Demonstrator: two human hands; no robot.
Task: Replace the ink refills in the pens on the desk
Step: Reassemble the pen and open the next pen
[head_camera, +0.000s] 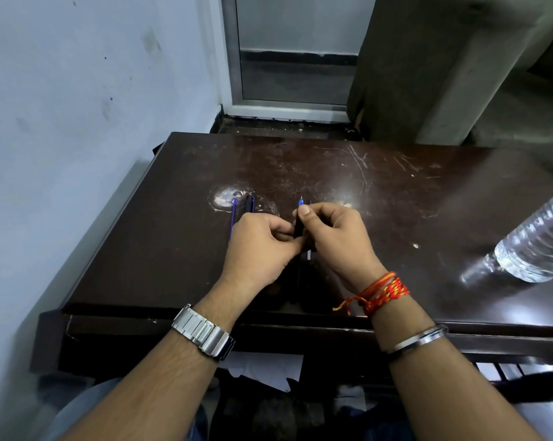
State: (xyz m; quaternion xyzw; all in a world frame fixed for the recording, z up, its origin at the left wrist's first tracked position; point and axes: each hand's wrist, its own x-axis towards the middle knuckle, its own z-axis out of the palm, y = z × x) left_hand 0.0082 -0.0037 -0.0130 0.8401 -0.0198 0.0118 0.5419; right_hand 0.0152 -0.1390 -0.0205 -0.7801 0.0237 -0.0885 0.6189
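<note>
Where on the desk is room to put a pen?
Bare desk lies between the right hand and the water bottle, and along the far edge. It's crowded by the left hand, where a blue refill and black pen part lie.

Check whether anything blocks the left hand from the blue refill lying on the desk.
Nothing visible does: the blue refill lies beside the left hand, though it and the right hand grip a dark pen.

Just the one head-worn wide-angle view here. Looking forward and down over the near edge of the table (380,192), close in on the left hand (259,246) and right hand (339,237), with wall (78,122) off left.
</note>
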